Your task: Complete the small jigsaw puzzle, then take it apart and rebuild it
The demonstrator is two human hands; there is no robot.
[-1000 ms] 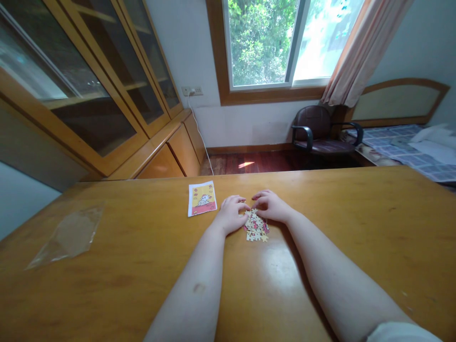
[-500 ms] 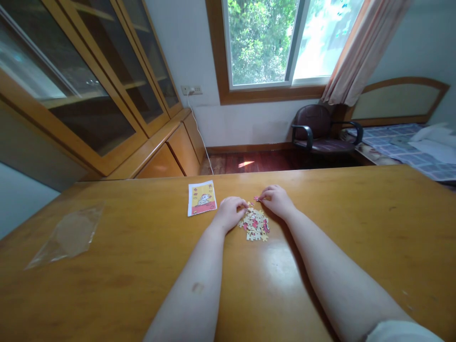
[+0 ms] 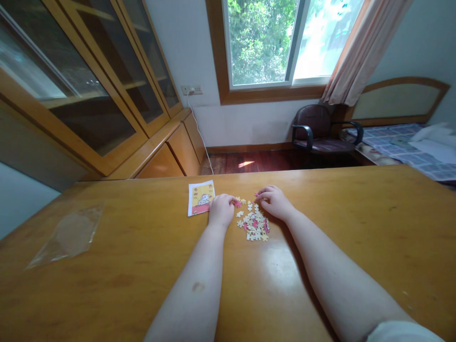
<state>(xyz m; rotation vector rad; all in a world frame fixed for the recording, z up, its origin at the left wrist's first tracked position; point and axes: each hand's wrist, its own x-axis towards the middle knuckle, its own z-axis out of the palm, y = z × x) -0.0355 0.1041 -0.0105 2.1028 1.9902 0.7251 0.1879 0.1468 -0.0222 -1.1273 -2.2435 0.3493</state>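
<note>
A small heap of yellow, white and red jigsaw pieces (image 3: 253, 224) lies on the wooden table (image 3: 142, 266), spread loosely at its far edge. My left hand (image 3: 221, 209) rests left of the heap with fingers curled, pinching a red piece (image 3: 237, 203). My right hand (image 3: 275, 201) sits at the heap's far right, fingertips pinched on another red piece (image 3: 257, 194). A printed picture card (image 3: 201, 197) with a yellow and red drawing lies flat just left of my left hand, touching it.
A clear plastic bag (image 3: 67, 233) lies on the table's left side. Beyond the far edge are a wooden glass-door cabinet (image 3: 89, 90), a window (image 3: 285, 42), a dark armchair (image 3: 320, 130) and a bed (image 3: 409, 145).
Both hands drew apart from over the heap: the left moved left toward the card, the right back and right. The pieces are now uncovered and more scattered.
</note>
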